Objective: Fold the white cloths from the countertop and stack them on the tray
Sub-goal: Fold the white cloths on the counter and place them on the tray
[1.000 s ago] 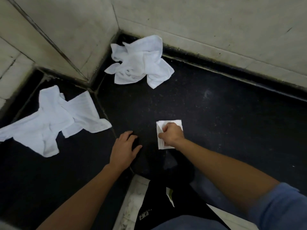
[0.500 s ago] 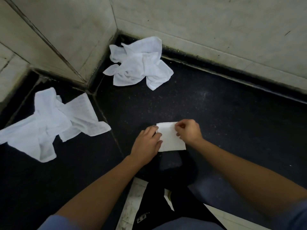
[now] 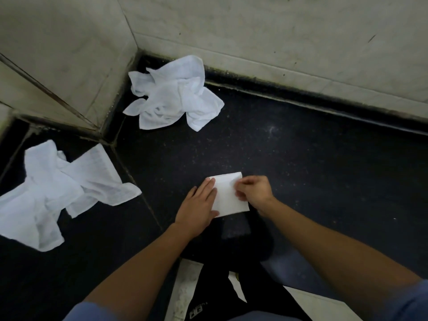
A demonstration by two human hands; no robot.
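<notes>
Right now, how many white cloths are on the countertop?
3, maybe 4: a folded cloth pressed flat by the left hand and pinched by the right hand; a crumpled cloth in the back corner; a cloth heap at left, which may be two overlapping.

I read this as a home kitchen or utility corner. The black speckled stone countertop [image 3: 312, 181] spreads out on every side of the spot where the right hand [image 3: 253, 192] pinches the folded cloth [image 3: 228, 198], and a jointed seam [image 3: 133, 179] crosses it left of that grip. Beyond the grip, pale marble-look wall tiles [image 3: 278, 31] meet in a corner, with dark grimy sealant [image 3: 301, 98] along their foot. Nearer me than the grip, light floor tiles [image 3: 185, 286] show below the counter's edge.
</notes>
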